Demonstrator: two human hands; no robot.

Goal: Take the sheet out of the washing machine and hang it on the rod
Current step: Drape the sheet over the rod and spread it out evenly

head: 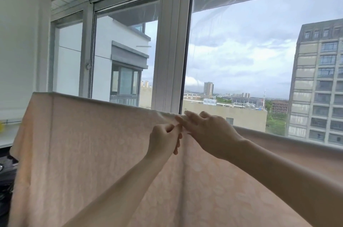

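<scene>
No brand, label or other writing can be read anywhere in this view.

The sheet, pale peach with a faint lighter pattern, hangs draped over a line that runs from upper left down toward the right; the rod itself is covered by the fabric, so only the folded top edge shows. The cloth falls in a broad flat panel that fills the lower half of the view, with a vertical crease running down just below the hands.

The left hand is curled into a loose fist, thumb and forefinger pressed together on a small pinch of the sheet just under the top fold. The right hand reaches across from the right with its fingers extended and close together, fingertips laid over the top edge of the fabric; it is pressing or lightly gripping the fold (which of the two cannot be told). The two hands touch or nearly touch at the pinch point. Both forearms are bare and rise from the bottom of the view, angled up and inward.

Behind the sheet stands a white-framed window, with buildings and a cloudy sky beyond.
</scene>
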